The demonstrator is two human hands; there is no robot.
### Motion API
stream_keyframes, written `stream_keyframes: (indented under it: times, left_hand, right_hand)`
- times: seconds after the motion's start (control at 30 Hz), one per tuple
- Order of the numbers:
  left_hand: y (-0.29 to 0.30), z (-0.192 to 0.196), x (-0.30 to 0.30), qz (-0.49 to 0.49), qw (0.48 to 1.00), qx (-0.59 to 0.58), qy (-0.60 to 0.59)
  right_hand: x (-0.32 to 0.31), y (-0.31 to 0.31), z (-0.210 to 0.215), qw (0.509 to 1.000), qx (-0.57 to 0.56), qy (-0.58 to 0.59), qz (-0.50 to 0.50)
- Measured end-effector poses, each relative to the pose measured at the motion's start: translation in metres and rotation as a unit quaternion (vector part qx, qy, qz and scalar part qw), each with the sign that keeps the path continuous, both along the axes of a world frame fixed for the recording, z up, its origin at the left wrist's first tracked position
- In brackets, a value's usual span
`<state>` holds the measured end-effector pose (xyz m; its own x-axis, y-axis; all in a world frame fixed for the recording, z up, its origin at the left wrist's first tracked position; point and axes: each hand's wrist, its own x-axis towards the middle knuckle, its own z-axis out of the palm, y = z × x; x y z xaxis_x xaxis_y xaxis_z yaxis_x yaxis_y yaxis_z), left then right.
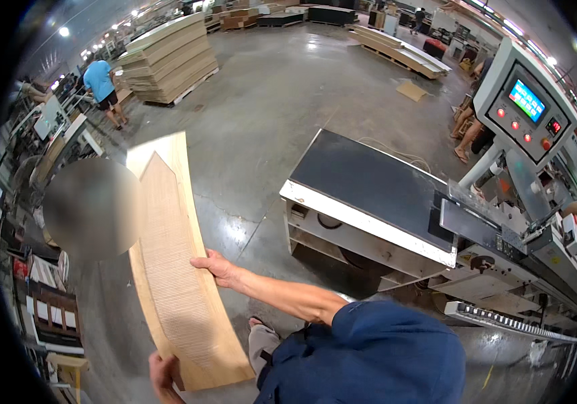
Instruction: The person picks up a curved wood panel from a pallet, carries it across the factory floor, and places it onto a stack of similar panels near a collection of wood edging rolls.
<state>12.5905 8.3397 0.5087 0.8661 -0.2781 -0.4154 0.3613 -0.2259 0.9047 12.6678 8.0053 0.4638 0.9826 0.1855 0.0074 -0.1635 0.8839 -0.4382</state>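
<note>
A long pale wooden board (197,229) slants across the left side, tilted between my two hands. A darker, finely ribbed panel (170,269) with a pointed far end lies along its face. My right hand (218,268) grips the board's right edge about midway, thumb on top and the other fingers mostly hidden beneath. Low on the left, my left hand (164,374) holds the near left corner, its fingers partly hidden by the board. Both hands are closed on the wood.
A black-topped workbench (369,178) with white edges and shelves stands right, joined to a machine with a control panel (527,104). Stacked boards (167,60) stand behind. A person in a light-blue shirt (100,81) is at far left. A blurred patch hides part of the left.
</note>
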Motion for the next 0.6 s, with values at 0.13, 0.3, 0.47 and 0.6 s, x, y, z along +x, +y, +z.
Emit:
stream_keyframes:
  times: [0.13,0.3,0.47,0.6]
  left_hand:
    - [-0.038,0.030,0.166,-0.062,0.991,-0.026,-0.114]
    - [-0.145,0.053,0.309,-0.074,0.979,-0.077,-0.172]
    - [-0.245,0.022,0.441,-0.122,0.963,-0.065,-0.233]
    - [-0.337,0.034,0.527,-0.179,0.911,0.115,-0.354]
  right_hand:
    - [0.068,0.001,0.013,0.998,-0.030,-0.027,-0.047]
    - [0.145,-0.050,0.033,0.994,-0.066,-0.021,-0.086]
    - [0.246,-0.159,0.012,0.969,-0.127,0.056,-0.205]
    - [0.337,-0.236,-0.037,0.950,-0.042,0.072,-0.300]
